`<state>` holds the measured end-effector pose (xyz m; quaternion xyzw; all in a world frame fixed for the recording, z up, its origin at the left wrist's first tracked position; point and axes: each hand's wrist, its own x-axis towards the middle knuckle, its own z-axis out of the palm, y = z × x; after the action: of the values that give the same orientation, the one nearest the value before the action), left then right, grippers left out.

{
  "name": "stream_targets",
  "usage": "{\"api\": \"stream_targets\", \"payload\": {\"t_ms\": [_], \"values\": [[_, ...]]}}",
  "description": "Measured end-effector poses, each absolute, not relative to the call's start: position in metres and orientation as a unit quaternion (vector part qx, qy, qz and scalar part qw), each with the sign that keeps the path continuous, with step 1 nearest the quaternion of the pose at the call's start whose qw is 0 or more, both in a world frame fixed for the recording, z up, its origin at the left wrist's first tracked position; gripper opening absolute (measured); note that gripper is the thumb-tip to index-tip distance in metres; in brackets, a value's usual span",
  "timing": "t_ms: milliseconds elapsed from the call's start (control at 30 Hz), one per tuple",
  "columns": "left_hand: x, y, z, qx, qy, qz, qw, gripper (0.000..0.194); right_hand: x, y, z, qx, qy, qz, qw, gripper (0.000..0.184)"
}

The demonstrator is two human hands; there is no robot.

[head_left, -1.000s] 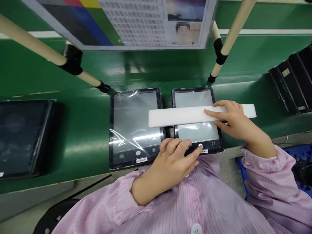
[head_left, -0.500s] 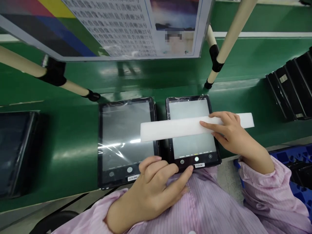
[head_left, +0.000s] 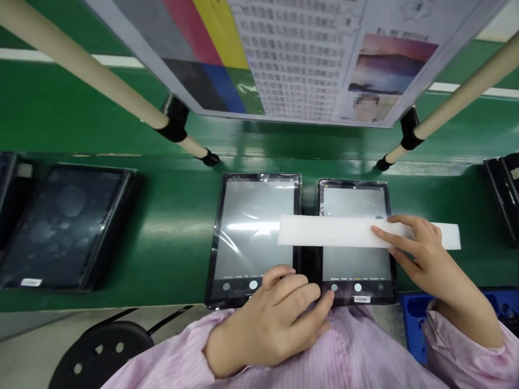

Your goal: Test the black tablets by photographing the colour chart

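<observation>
Right grip: your right hand is clamping the white foam strip between thumb and fingers.
Left grip: your left hand is curling its fingers together at the lower edge of the tablet; whether it is clamping, I cannot tell.
Strip: it is extending from your right grip across the tablet, toward your left.
Beside the left grip: a second tablet is lying on the green workbench, just past your left fingers.

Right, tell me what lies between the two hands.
In the head view, the lower part of the right-hand tablet, below the foam strip, lies between the left hand and right hand.
</observation>
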<state>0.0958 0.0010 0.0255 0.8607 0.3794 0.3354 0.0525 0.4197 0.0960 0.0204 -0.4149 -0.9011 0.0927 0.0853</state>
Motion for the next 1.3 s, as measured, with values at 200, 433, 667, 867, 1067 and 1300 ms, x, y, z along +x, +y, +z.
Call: {"api": "stream_targets", "payload": {"t_ms": [200,433,667,867,1067,1300], "values": [[0.06,-0.011,0.023,0.851,0.417,0.319,0.019,0.021,0.44,0.093,0.021,-0.426,-0.902,0.035,0.06,0.051],[0.02,-0.026,0.015,0.832,0.462,0.305,-0.02,0.017,0.518,0.068,0.016,-0.502,-0.86,-0.067,0.068,0.077],[0.034,-0.008,0.03,0.84,0.416,0.347,-0.037,0.017,0.464,0.068,0.033,-0.452,-0.889,-0.005,0.073,0.076],[0.045,-0.011,0.03,0.847,0.397,0.352,0.005,0.016,0.434,0.075,0.041,-0.421,-0.906,-0.021,0.037,0.074],[0.04,-0.017,0.021,0.844,0.403,0.35,0.043,0.017,0.433,0.07,0.048,-0.425,-0.904,-0.036,0.012,0.082],[0.026,-0.032,0.004,0.83,0.444,0.335,0.04,0.02,0.428,0.069,0.046,-0.443,-0.896,-0.026,-0.008,0.084]]}}
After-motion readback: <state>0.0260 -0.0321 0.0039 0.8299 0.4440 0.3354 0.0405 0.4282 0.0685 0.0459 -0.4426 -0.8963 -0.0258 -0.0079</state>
